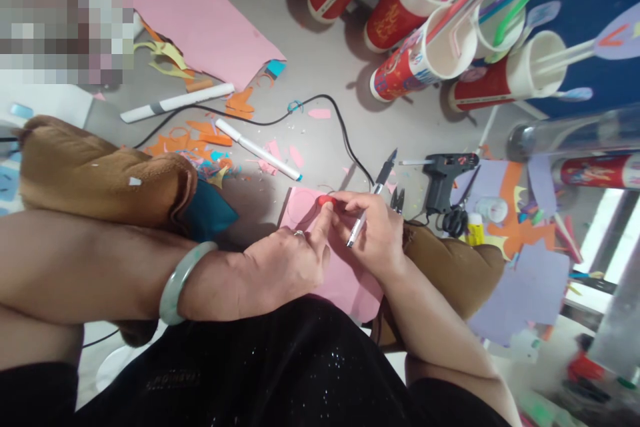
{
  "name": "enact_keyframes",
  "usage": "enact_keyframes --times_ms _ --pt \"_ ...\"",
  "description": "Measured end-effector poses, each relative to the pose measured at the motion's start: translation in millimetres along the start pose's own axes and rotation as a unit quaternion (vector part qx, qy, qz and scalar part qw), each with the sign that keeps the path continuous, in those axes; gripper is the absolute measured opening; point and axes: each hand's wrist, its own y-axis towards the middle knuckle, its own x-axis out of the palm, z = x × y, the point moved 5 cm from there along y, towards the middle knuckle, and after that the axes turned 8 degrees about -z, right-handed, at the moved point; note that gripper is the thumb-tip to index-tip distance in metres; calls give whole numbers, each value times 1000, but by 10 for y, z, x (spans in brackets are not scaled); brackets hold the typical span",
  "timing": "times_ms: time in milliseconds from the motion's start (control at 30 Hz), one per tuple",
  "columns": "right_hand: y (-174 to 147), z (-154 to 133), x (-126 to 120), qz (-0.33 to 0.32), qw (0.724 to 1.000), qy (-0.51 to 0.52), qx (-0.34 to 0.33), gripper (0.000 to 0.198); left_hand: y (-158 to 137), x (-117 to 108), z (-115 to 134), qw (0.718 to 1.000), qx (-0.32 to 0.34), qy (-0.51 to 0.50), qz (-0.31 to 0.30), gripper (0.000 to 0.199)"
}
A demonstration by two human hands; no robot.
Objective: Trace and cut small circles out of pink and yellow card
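Observation:
A pink sheet of paper (353, 290) lies before me, with a round outline traced near its top left. On it sits a small red round piece (326, 200), which looks like a cap. My left hand (293, 263), ringed and with a jade bangle at the wrist, presses the piece down with its index finger; the other fingers are curled. My right hand (375, 233) is closed around a white-and-black pen (384, 173), its tip pointing up and away from the paper. The right index fingertip touches the red piece's right side.
Two white markers (257, 148) lie among paper scraps (200, 143), beside a black cord (345, 133). Red paper cups (407, 60) with straws stand at the back right. A glue gun (443, 180) and black scissors (457, 220) lie right. Brown cushioned fabric (100, 180) is at left.

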Motion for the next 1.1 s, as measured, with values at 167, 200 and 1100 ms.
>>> enact_keyframes --times_ms 167,200,1100 --pt "-35 23 -50 -13 999 38 6 17 -15 37 7 999 -9 -27 14 38" --pt "-44 34 -67 -8 999 51 13 16 -10 43 7 999 -8 -32 10 41" --pt "848 -128 -270 -221 973 68 23 6 38 60 -50 999 24 -29 4 31"
